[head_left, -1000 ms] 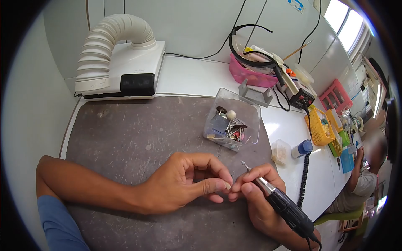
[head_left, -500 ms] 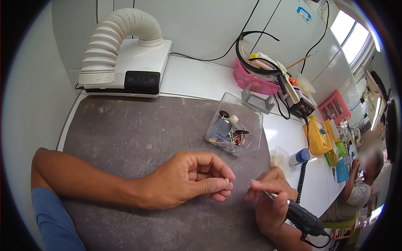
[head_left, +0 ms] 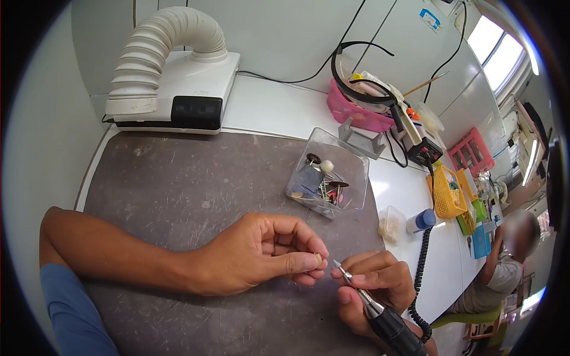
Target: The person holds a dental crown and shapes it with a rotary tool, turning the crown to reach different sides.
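Observation:
My left hand [head_left: 261, 255] rests on the dark grey work mat [head_left: 178, 190] and pinches a tiny pale piece [head_left: 318, 258] between thumb and fingertips. My right hand [head_left: 374, 285] grips a black and silver rotary handpiece [head_left: 380, 317] like a pen. Its thin metal tip [head_left: 336, 264] points up and left, a short way right of the pale piece and apart from it. A black coiled cord [head_left: 420, 279] runs from the handpiece toward the back of the bench.
A clear plastic box of burs and polishing bits [head_left: 326, 175] stands on the mat's far right. A white dust extractor with ribbed hose [head_left: 172, 77] sits at the back left. A pink basket [head_left: 359, 113], control unit [head_left: 424, 148], yellow basket [head_left: 444, 190] and small containers line the right. Another person [head_left: 504, 261] sits far right.
My right hand has turned the handpiece and brought its tip back toward the pale piece in my left hand; half a second ago the tip pointed further away. My left hand has barely moved.

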### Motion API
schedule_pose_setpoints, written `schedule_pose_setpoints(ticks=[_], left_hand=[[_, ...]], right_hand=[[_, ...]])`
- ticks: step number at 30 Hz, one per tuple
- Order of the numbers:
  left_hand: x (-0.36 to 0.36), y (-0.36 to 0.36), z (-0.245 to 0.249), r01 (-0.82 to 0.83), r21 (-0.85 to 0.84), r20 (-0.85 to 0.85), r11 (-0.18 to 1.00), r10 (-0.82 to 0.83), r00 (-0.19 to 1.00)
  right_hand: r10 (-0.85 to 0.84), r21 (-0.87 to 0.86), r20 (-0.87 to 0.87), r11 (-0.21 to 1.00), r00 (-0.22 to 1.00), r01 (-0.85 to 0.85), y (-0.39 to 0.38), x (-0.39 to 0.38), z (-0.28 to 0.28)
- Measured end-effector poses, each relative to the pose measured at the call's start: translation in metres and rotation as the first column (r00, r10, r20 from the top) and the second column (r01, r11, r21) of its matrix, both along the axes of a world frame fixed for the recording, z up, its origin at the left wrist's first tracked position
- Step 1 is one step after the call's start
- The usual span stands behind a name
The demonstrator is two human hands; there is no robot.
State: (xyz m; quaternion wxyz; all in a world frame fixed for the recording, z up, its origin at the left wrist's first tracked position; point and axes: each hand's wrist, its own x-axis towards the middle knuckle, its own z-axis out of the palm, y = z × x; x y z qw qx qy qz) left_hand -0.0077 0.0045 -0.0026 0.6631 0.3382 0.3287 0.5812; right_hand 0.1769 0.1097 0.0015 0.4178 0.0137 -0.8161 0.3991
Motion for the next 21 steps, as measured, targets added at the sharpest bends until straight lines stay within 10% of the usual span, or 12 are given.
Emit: schedule_pose_setpoints(ticks=[21], left_hand=[[0.0037, -0.0043, 0.0054, -0.057, -0.122, -0.027, 0.991, 0.054, 0.998]], right_hand=[[-0.04, 0.158, 0.114, 0.987, 0.993, 0.022, -0.0019, -0.0051, 0.0029]])
